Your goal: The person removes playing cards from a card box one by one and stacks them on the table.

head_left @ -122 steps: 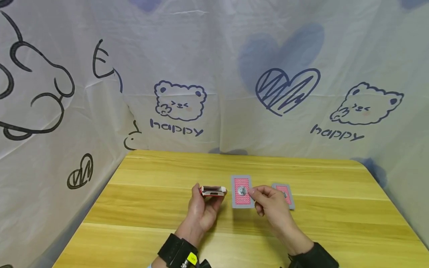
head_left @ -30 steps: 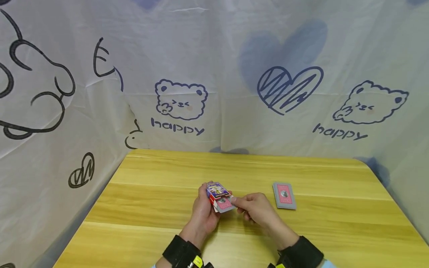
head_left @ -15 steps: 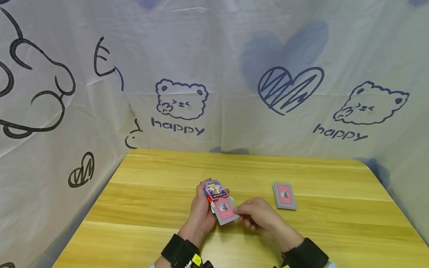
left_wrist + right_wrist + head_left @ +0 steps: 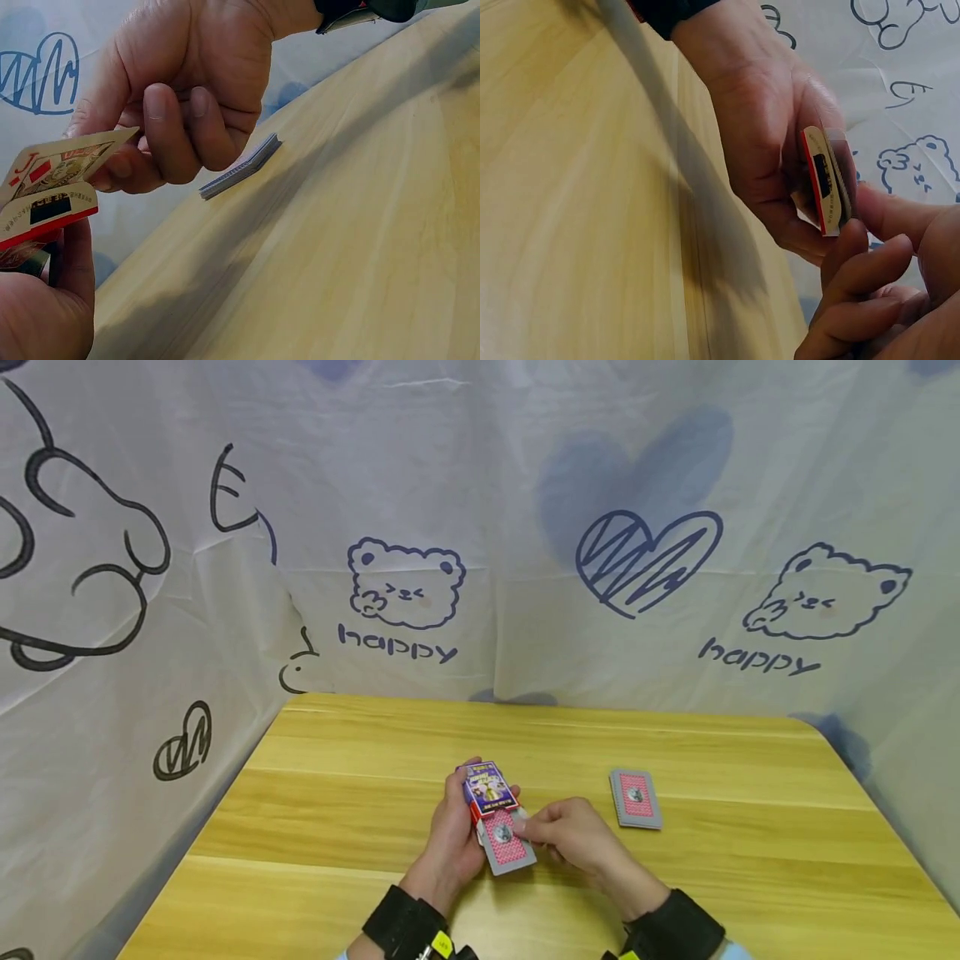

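Observation:
My left hand [image 4: 452, 835] grips a purple and red card box [image 4: 489, 789], tilted above the table, its opening towards me. A playing card [image 4: 508, 852] with a red patterned back and grey border sticks partway out of the box. The thumb and forefinger of my right hand [image 4: 581, 837] pinch that card's right edge. In the left wrist view the card's face shows a red J and a diamond, above the box's flap [image 4: 56, 212]. How many cards are still inside the box is hidden.
A squared stack of playing cards [image 4: 636, 798] lies face down on the wooden table [image 4: 360, 777], right of my hands. A white drawn-on cloth [image 4: 525, 610] hangs behind the table and at its sides.
Earlier my right hand held one card beside the box, near the stack. Over the last second, another card has slid out of the box towards me, pinched by my right hand.

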### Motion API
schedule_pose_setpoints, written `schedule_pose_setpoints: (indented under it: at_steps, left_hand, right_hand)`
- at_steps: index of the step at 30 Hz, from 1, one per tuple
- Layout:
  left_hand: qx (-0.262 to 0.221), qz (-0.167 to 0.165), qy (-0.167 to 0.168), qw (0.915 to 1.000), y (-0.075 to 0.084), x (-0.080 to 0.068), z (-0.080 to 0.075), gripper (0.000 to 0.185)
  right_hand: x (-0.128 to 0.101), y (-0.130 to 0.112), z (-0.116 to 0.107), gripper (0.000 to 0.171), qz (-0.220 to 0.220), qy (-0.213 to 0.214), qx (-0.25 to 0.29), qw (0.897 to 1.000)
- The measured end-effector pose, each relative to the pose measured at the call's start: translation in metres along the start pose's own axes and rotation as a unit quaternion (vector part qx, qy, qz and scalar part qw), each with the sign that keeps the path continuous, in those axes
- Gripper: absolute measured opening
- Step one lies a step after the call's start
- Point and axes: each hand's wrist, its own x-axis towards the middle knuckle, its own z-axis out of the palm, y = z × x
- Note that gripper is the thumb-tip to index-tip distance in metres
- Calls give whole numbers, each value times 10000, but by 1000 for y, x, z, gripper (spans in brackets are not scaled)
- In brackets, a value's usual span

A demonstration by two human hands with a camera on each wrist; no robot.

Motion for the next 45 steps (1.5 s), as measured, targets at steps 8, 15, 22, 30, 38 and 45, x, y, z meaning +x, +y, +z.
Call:
schedule_pose_setpoints:
  at_steps: [8, 15, 22, 30, 38, 45]
  left_hand:
    - [-101, 58, -44, 9999, 1, 0, 0, 54]
    - [-23, 176, 77, 9998, 3, 1, -1, 54]
    - [-84, 188, 214, 9996, 4, 2, -4, 54]
    - [-259, 180, 414, 9986, 7, 4, -5, 57]
    - [-293, 58, 464, 9985, 3, 4, -3, 60]
    - [-214, -4, 498, 9985, 1, 5, -3, 58]
  right_hand:
    - [0, 1, -1, 30, -105, -396, -2, 9992]
    - [-2, 2, -5, 21, -268, -617, 172, 9976]
    - [-7, 2, -19, 21, -339, -867, 407, 9948]
    - [-8, 15, -68, 29, -438, -207, 79, 9988]
    - [-9, 36, -126, 28, 72, 1130, -538, 9921]
    - [-6, 49, -156, 29, 391, 1399, -393, 9886]
